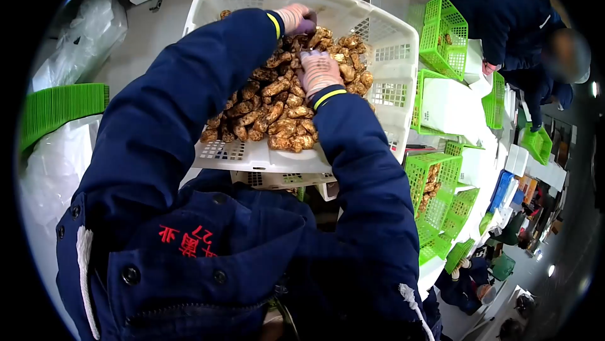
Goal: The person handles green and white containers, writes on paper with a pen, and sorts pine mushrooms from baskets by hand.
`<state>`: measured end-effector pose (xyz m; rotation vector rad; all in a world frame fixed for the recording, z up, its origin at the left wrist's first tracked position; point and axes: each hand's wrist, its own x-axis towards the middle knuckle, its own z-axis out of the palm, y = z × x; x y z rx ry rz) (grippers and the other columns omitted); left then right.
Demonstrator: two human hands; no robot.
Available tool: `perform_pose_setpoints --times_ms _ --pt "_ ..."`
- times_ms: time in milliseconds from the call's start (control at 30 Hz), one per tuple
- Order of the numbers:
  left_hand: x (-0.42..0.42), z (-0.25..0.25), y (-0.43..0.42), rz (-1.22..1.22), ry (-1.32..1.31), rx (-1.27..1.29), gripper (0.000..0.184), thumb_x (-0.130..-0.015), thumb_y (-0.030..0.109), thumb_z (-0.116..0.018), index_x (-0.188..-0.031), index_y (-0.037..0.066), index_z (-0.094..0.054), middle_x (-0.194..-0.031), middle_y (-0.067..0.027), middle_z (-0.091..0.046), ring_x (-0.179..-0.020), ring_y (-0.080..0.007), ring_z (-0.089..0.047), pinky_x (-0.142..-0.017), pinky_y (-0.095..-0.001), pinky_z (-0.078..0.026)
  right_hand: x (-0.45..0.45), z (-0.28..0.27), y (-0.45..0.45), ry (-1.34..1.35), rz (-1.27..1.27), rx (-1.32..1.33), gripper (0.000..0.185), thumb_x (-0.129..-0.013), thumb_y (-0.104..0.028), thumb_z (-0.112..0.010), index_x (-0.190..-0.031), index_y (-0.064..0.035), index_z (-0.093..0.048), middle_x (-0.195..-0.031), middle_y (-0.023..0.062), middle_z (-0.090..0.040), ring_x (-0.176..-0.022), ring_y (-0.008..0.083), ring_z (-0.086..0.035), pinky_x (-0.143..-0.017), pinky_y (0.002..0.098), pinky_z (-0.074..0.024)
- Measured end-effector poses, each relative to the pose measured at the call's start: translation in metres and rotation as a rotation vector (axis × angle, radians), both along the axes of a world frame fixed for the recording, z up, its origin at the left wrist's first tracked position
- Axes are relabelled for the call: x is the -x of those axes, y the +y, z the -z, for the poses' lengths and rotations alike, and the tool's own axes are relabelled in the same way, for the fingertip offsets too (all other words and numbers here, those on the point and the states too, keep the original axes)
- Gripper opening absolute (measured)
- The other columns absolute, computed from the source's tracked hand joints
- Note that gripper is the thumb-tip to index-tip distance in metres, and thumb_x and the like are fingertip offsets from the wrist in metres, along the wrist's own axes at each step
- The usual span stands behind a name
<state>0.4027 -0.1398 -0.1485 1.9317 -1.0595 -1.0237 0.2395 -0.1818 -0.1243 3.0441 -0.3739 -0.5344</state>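
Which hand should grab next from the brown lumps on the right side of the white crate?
Probably the right hand: it touches the brown lumps and is closer to that side of the white crate. The left hand is farther away.

Both hands are right in the pile here, left hand [301, 21] and right hand [320, 71] close together on the knobbly brown mushrooms [277, 105]! They're heaped in a big white crate [392, 57] with slotted walls. Over to the right, a green basket [413, 174] holds more mushrooms, and a co-worker [513, 23] in dark blue leans in up top. At left, green ribbed plastic [63, 109] sits beside clear plastic wrapping [60, 161].
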Motion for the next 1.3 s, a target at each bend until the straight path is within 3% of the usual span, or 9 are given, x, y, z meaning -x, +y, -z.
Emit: perform_pose_setpoints --times_ms 133,300,467,667,867,1033,1067,1167,1300 --pt "-0.001 -0.025 -0.021 -0.636 0.639 -0.395 0.017 -0.080 0.005 -0.054 -0.094 0.011 -0.061 -0.077 -0.0013 -0.063 -0.066 -0.0116 -0.056 -0.067 -0.0252 -0.048 0.016 -0.013 -0.059 -0.441 0.577 -1.017 0.028 -0.079 -0.020 -0.061 -0.104 -0.0073 -0.057 -0.098 0.0138 -0.059 -0.095 0.0233 -0.056 -0.078 0.0307 -0.0496" --pt "0.080 -0.036 0.009 0.582 -0.556 -0.256 0.027 -0.077 0.009 -0.060 -0.105 0.009 -0.059 -0.095 -0.0091 -0.063 -0.084 -0.0247 -0.061 -0.075 -0.0322 -0.048 0.055 -0.052 -0.090 -0.763 0.877 -2.099 0.035 -0.075 -0.006 -0.062 -0.108 -0.0059 -0.050 -0.107 0.0120 -0.051 -0.094 0.0233 -0.055 -0.075 0.0382 -0.0520" --pt "0.091 -0.019 0.009 0.637 -0.524 -0.164 0.033 -0.074 0.013 -0.067 -0.105 0.004 -0.057 -0.095 -0.0090 -0.063 -0.084 -0.0219 -0.060 -0.075 -0.0321 -0.048 0.039 -0.053 -0.085 -0.681 1.039 -1.460 0.026 -0.077 -0.014 -0.063 -0.098 -0.0036 -0.053 -0.065 0.0054 -0.050 -0.052 0.0124 -0.049 -0.041 0.0261 -0.0387" --pt "-0.009 -0.078 0.030 0.116 0.484 0.293 0.032 -0.079 0.019 -0.061 -0.108 0.007 -0.055 -0.097 -0.0072 -0.061 -0.090 -0.0139 -0.056 -0.077 -0.0275 -0.048 -0.013 -0.018 -0.050 -0.265 0.444 -0.113 0.032 -0.077 -0.028 -0.063 -0.102 -0.0078 -0.062 -0.093 0.0132 -0.065 -0.090 0.0300 -0.061 -0.079 0.0358 -0.0482" --pt "-0.020 -0.055 0.044 -0.101 0.650 0.270 0.019 -0.082 0.023 -0.060 -0.096 0.011 -0.055 -0.078 -0.0017 -0.056 -0.063 -0.0049 -0.052 -0.051 -0.0193 -0.043 -0.028 -0.019 -0.035 -0.170 0.493 -0.242 0.036 -0.071 -0.024 -0.069 -0.102 -0.0067 -0.061 -0.100 0.0146 -0.063 -0.094 0.0288 -0.060 -0.083 0.0339 -0.0469" --pt "0.002 -0.030 0.032 0.137 -0.065 0.003 0.021 -0.083 0.026 -0.057 -0.090 0.006 -0.058 -0.073 -0.0047 -0.060 -0.059 -0.0163 -0.056 -0.053 -0.0292 -0.045 0.028 -0.032 -0.108 -0.483 0.632 -2.005 0.045 -0.079 -0.004 -0.058 -0.121 -0.0038 -0.042 -0.111 0.0183 -0.051 -0.092 0.0283 -0.058 -0.075 0.0324 -0.0537" --pt "-0.027 0.086 -0.054 0.142 -0.064 -0.740 0.021 -0.078 0.013 -0.064 -0.099 0.009 -0.062 -0.080 -0.0033 -0.064 -0.065 -0.0199 -0.059 -0.064 -0.0308 -0.047 0.043 -0.031 -0.123 -0.464 0.595 -2.279 0.043 -0.080 -0.002 -0.054 -0.121 -0.0083 -0.044 -0.117 0.0178 -0.049 -0.102 0.0352 -0.053 -0.083 0.0426 -0.0503" --pt "0.024 -0.009 -0.008 0.477 -0.496 -0.629 0.039 -0.088 0.041 -0.046 -0.112 0.012 -0.057 -0.091 -0.0032 -0.063 -0.081 -0.0241 -0.060 -0.070 -0.0353 -0.047 0.073 -0.047 -0.117 -0.774 0.661 -2.390 0.043 -0.079 0.000 -0.053 -0.119 -0.0134 -0.046 -0.120 0.0129 -0.048 -0.111 0.0378 -0.046 -0.094 0.0556 -0.0388" --pt "0.036 -0.030 -0.010 0.862 -0.848 -0.423 0.041 -0.071 0.004 -0.062 -0.111 0.012 -0.056 -0.095 -0.0070 -0.063 -0.088 -0.0281 -0.060 -0.072 -0.0376 -0.049 0.065 -0.055 -0.107 -0.747 0.935 -1.799 0.045 -0.078 -0.004 -0.059 -0.119 -0.0039 -0.040 -0.085 0.0074 -0.055 -0.072 0.0176 -0.057 -0.064 0.0369 -0.0551"
